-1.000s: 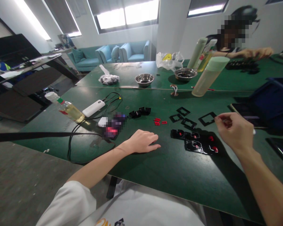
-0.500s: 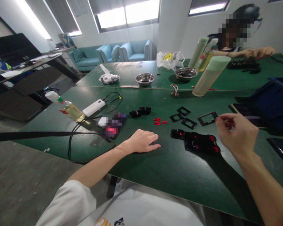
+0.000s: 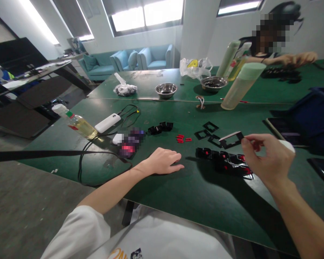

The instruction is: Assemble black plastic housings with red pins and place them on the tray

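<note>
My right hand (image 3: 268,156) pinches a black rectangular frame (image 3: 233,139) at its right end, tilted above the table. Under and left of it lie a few flat black frames (image 3: 211,126). Just below sits a group of black parts with red pieces (image 3: 223,162), partly beside my fingers. My left hand (image 3: 166,161) rests on the green table (image 3: 162,194) with its fingers apart and nothing in it. Several small red pieces (image 3: 180,139) lie beyond its fingertips, and a row of small black parts (image 3: 160,128) is farther back.
At left are an oil bottle (image 3: 82,126), a white power bank (image 3: 108,123) with cables and a phone (image 3: 131,144). Steel bowls (image 3: 166,90), a tall green-capped bottle (image 3: 241,86) and a blue bin (image 3: 313,111) stand farther off. A person works across the table.
My right hand has moved slightly left with the black frame, which is now more tilted and overlaps the loose frames. My left hand has stayed in place.
</note>
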The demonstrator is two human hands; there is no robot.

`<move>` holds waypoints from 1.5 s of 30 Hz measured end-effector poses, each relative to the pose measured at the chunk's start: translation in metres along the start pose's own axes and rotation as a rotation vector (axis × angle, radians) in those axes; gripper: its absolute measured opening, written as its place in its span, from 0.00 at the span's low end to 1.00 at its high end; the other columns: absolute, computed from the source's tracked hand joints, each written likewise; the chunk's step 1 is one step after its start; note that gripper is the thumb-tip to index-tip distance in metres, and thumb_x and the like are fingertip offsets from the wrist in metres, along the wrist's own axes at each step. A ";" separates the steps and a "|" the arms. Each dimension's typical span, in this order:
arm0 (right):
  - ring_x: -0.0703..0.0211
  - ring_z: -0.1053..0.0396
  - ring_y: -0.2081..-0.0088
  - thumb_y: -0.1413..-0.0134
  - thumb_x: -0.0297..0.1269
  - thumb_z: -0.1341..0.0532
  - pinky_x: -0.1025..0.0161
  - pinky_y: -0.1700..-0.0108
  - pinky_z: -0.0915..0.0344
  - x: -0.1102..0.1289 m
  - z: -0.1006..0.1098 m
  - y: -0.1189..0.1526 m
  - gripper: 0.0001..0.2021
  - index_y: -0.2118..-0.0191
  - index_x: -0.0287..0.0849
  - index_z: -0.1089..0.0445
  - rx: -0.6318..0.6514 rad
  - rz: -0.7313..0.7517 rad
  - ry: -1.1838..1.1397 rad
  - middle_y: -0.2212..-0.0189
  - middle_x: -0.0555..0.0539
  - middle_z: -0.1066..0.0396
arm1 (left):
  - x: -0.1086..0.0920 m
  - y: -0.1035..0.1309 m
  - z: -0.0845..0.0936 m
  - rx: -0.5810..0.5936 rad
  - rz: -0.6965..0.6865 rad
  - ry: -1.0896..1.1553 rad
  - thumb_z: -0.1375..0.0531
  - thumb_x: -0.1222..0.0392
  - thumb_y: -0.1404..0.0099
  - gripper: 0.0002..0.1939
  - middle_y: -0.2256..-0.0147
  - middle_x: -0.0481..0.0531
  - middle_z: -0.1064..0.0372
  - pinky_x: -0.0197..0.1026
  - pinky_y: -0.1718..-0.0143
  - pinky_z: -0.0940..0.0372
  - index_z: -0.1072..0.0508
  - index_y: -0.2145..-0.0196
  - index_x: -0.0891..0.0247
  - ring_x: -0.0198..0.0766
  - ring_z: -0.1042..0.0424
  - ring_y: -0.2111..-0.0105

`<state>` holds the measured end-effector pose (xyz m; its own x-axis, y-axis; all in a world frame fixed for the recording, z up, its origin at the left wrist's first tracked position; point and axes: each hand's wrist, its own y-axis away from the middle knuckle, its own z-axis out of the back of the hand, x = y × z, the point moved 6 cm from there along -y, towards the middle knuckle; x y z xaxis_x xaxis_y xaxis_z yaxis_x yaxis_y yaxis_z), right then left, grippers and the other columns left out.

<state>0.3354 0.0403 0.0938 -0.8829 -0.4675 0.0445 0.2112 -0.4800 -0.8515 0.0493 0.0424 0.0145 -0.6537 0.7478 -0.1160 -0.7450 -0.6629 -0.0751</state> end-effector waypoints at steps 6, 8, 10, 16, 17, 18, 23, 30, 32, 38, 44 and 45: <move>0.64 0.34 0.78 0.34 0.37 0.37 0.65 0.73 0.41 0.011 -0.001 -0.002 0.05 0.62 0.42 0.27 0.034 0.016 -0.051 0.77 0.52 0.30 | 0.000 0.000 0.000 -0.011 0.003 0.000 0.43 0.41 0.22 0.19 0.64 0.47 0.23 0.41 0.69 0.45 0.29 0.62 0.60 0.40 0.22 0.63; 0.65 0.34 0.78 0.35 0.34 0.36 0.66 0.74 0.41 0.019 0.000 -0.005 0.03 0.61 0.41 0.27 0.031 0.071 -0.063 0.77 0.53 0.30 | 0.000 -0.001 0.000 -0.009 0.002 0.004 0.43 0.41 0.22 0.19 0.64 0.47 0.23 0.41 0.69 0.45 0.29 0.61 0.60 0.40 0.22 0.62; 0.66 0.35 0.78 0.35 0.33 0.36 0.66 0.74 0.41 0.028 0.000 -0.009 0.02 0.61 0.41 0.26 0.041 0.126 -0.077 0.77 0.53 0.30 | 0.000 -0.001 0.000 -0.009 0.003 0.004 0.43 0.42 0.22 0.19 0.63 0.48 0.23 0.41 0.69 0.45 0.29 0.61 0.59 0.40 0.22 0.62; 0.65 0.32 0.76 0.34 0.29 0.36 0.65 0.72 0.39 0.054 -0.002 -0.016 0.02 0.58 0.42 0.27 0.096 0.177 -0.165 0.72 0.51 0.25 | 0.000 -0.001 0.000 0.000 0.007 -0.008 0.43 0.42 0.22 0.19 0.63 0.48 0.22 0.42 0.69 0.45 0.29 0.62 0.60 0.41 0.22 0.62; 0.65 0.32 0.75 0.35 0.29 0.36 0.65 0.72 0.38 0.057 -0.003 -0.016 0.02 0.58 0.42 0.27 0.111 0.181 -0.175 0.71 0.50 0.24 | 0.000 -0.001 0.000 0.003 0.004 -0.009 0.43 0.42 0.22 0.19 0.63 0.48 0.22 0.42 0.69 0.45 0.29 0.62 0.60 0.41 0.21 0.62; 0.64 0.32 0.75 0.35 0.29 0.36 0.65 0.72 0.38 0.061 -0.004 -0.016 0.03 0.58 0.42 0.27 0.122 0.190 -0.187 0.71 0.50 0.24 | -0.001 -0.001 0.000 0.003 0.002 -0.010 0.43 0.42 0.22 0.19 0.63 0.48 0.22 0.43 0.69 0.44 0.29 0.62 0.60 0.41 0.21 0.61; 0.61 0.30 0.74 0.35 0.29 0.36 0.63 0.70 0.36 0.068 -0.009 -0.009 0.03 0.59 0.44 0.26 0.168 0.182 -0.253 0.70 0.49 0.22 | -0.001 -0.001 -0.001 0.001 0.002 -0.007 0.43 0.42 0.22 0.18 0.62 0.48 0.22 0.42 0.68 0.44 0.29 0.62 0.59 0.41 0.21 0.61; 0.57 0.28 0.74 0.32 0.37 0.40 0.59 0.68 0.32 0.066 -0.020 0.002 0.07 0.62 0.47 0.25 0.350 -0.004 -0.272 0.71 0.48 0.21 | -0.001 -0.001 -0.002 -0.006 -0.010 0.011 0.44 0.43 0.22 0.18 0.62 0.50 0.22 0.41 0.68 0.44 0.29 0.61 0.60 0.42 0.21 0.61; 0.57 0.27 0.73 0.33 0.37 0.40 0.59 0.68 0.31 0.067 -0.021 0.004 0.07 0.62 0.47 0.25 0.368 -0.019 -0.294 0.70 0.47 0.20 | -0.001 -0.001 -0.002 -0.005 -0.018 0.017 0.43 0.43 0.22 0.17 0.62 0.50 0.22 0.41 0.68 0.43 0.29 0.61 0.60 0.42 0.22 0.61; 0.59 0.27 0.73 0.33 0.33 0.39 0.61 0.68 0.32 0.075 -0.020 0.009 0.05 0.61 0.46 0.26 0.337 0.037 -0.327 0.69 0.48 0.20 | 0.001 -0.001 -0.003 0.008 -0.027 0.017 0.42 0.45 0.23 0.16 0.62 0.49 0.22 0.41 0.68 0.44 0.29 0.61 0.60 0.41 0.22 0.61; 0.60 0.25 0.71 0.34 0.28 0.39 0.63 0.67 0.32 0.087 -0.021 0.018 0.05 0.58 0.44 0.27 0.306 0.128 -0.372 0.69 0.49 0.21 | 0.000 0.000 -0.003 -0.012 -0.057 0.016 0.45 0.43 0.21 0.19 0.63 0.50 0.22 0.40 0.69 0.45 0.29 0.61 0.60 0.40 0.22 0.62; 0.60 0.25 0.70 0.34 0.28 0.39 0.63 0.66 0.31 0.089 -0.023 0.020 0.05 0.58 0.44 0.27 0.320 0.130 -0.381 0.69 0.49 0.21 | 0.000 0.001 -0.003 -0.022 -0.061 0.018 0.45 0.41 0.21 0.20 0.63 0.50 0.22 0.40 0.69 0.45 0.29 0.62 0.60 0.40 0.22 0.63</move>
<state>0.2519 0.0062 0.0686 -0.6375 -0.7475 0.1869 0.4796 -0.5748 -0.6630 0.0493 0.0417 0.0119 -0.6043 0.7863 -0.1284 -0.7803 -0.6167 -0.1039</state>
